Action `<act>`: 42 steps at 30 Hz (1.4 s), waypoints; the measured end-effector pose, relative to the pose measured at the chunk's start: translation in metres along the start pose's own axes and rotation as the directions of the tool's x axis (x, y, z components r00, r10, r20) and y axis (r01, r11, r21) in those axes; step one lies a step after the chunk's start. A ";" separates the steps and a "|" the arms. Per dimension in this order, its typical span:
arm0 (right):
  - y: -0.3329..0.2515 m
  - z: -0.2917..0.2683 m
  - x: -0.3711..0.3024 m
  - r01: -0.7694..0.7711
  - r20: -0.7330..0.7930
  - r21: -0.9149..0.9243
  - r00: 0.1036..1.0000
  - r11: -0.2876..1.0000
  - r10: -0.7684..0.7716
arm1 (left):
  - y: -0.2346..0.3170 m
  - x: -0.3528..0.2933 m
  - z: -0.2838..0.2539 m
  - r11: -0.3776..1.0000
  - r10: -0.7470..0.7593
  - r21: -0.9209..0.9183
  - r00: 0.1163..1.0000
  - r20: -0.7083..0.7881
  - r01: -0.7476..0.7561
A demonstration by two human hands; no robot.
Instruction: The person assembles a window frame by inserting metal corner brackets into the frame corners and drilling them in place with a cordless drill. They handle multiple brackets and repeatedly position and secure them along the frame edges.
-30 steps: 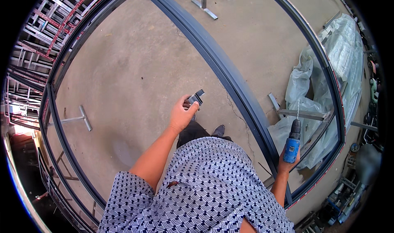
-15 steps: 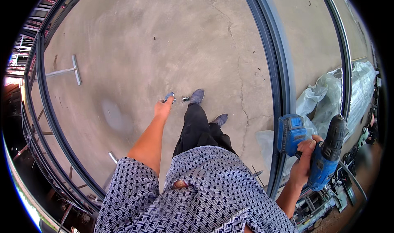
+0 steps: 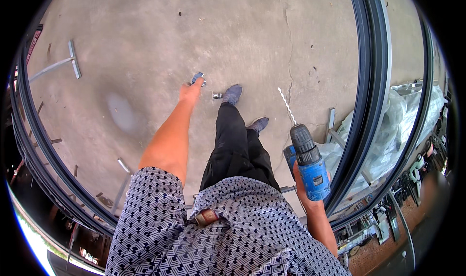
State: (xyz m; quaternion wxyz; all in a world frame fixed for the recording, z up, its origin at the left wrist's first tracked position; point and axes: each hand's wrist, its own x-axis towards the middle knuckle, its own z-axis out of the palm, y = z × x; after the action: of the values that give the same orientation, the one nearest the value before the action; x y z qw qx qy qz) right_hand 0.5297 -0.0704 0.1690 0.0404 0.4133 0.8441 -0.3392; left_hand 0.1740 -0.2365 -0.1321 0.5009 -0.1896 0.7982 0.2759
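Observation:
My right hand (image 3: 302, 193) grips a blue and black cordless drill (image 3: 312, 171) by its handle. The drill's long twisted bit (image 3: 286, 105) points forward over the floor. Out in front, my left hand (image 3: 190, 92) is closed round a small grey-blue metal piece (image 3: 197, 77); its exact kind is too small to make out. Beside my left shoe (image 3: 232, 94), another small metal part (image 3: 217, 96) lies on the concrete. My fingers partly cover the held piece, and the drill hides much of my right hand.
Dark metal frame bars (image 3: 366, 81) rise close on my right, with more curved frame bars (image 3: 48, 152) along the left. Crumpled clear plastic sheeting (image 3: 395, 123) lies past the right bars. A T-shaped metal piece (image 3: 74, 60) rests on the concrete floor (image 3: 233, 38).
My right hand has brought the drill leftward, from beside the right frame bars to over the floor near my legs. My left hand still holds the small metal piece.

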 end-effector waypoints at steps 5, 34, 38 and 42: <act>0.019 0.026 -0.020 -0.141 0.094 0.070 0.986 0.987 0.134 | 0.018 0.020 0.001 0.992 -0.028 0.126 0.999 0.041 0.022; 0.102 0.146 -0.076 -0.242 -0.191 0.448 0.914 0.861 0.357 | -0.090 -0.023 -0.031 0.962 0.081 0.240 0.979 0.188 -0.126; 0.105 0.173 -0.088 -0.278 -0.251 0.520 0.854 0.807 0.456 | -0.088 -0.023 -0.048 0.940 0.124 0.298 0.979 0.161 -0.168; 0.108 0.205 -0.109 -0.351 -0.263 0.570 0.779 0.743 0.569 | -0.082 -0.025 -0.062 0.909 0.091 0.393 0.986 0.143 -0.141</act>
State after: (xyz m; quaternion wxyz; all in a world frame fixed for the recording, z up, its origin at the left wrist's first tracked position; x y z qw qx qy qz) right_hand 0.6361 -0.2214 -0.0084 -0.1640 0.6724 0.5850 -0.4228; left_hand 0.1891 -0.3379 -0.1087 0.5594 -0.0180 0.8156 0.1466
